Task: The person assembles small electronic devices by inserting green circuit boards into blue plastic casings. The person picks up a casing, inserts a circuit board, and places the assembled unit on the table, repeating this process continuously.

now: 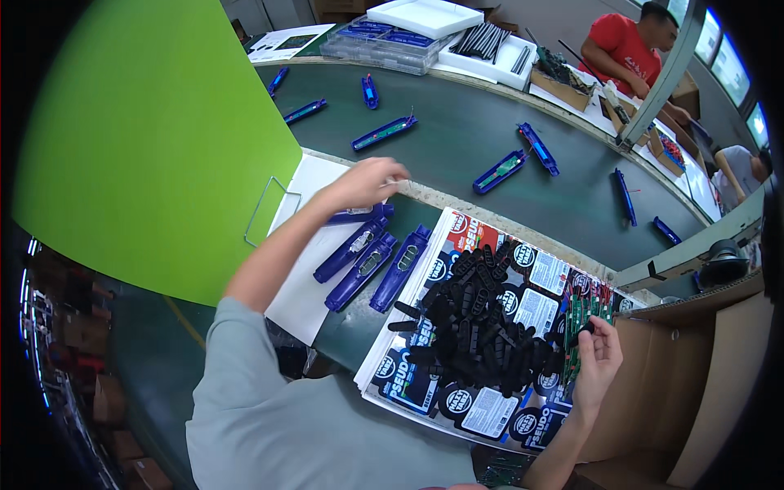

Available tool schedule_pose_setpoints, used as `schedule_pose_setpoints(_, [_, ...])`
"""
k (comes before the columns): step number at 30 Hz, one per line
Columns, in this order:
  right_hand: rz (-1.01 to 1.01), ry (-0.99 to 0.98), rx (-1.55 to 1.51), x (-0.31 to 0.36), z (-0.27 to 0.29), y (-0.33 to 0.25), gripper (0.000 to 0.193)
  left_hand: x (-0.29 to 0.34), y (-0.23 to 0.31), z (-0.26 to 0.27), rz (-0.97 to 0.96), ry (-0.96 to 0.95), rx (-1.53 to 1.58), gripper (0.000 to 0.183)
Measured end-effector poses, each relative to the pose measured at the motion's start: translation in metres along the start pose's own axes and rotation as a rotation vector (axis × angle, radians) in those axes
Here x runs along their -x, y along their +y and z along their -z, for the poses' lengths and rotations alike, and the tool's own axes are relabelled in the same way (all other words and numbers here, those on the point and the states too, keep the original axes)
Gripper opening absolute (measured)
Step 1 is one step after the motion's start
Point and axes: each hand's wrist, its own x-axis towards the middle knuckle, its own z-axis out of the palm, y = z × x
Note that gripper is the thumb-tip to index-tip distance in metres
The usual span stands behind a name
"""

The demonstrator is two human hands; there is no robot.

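My left hand point(367, 181) is over the inner edge of the conveyor, its fingers bent and a little apart, with nothing visible in them. Just below it, several blue plastic casings point(400, 269) lie side by side, some with a small window frame set in. My right hand point(600, 359) pinches a small black piece point(586, 328), mostly hidden by the fingertips. Beneath it is a row of green circuit boards point(578, 306) with red wires. Left of that hand, a heap of small black rubber-like parts point(482, 318) covers a printed sheet point(490, 412).
Blue casings with green boards point(500, 171) lie scattered on the dark green conveyor point(441, 98). A lime-green panel point(155, 155) stands at left, an open cardboard box point(637, 392) at right. Across the belt are a plastic bin point(384, 51), a white foam tray point(514, 75) and a person in red point(625, 53).
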Motion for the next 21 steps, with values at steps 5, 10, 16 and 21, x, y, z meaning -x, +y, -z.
schedule_pose_setpoints(5, [0.012,0.017,-0.053,0.0,-0.008,-0.006,0.024,0.086,-0.03,-0.004,0.121,-0.066,-0.033,0.044])
schedule_pose_setpoints(10, [0.07,0.022,-0.085,0.003,-0.015,-0.012,0.023,0.099,-0.031,-0.013,0.159,0.136,-0.047,0.049])
schedule_pose_setpoints(16, [0.099,0.042,-0.191,0.003,-0.033,-0.024,0.023,0.055,0.073,-0.02,0.121,0.268,1.074,0.033])
schedule_pose_setpoints(21, [0.216,0.081,-0.129,-0.002,-0.059,-0.05,0.015,0.039,0.199,-0.072,0.004,-0.056,1.392,0.039])
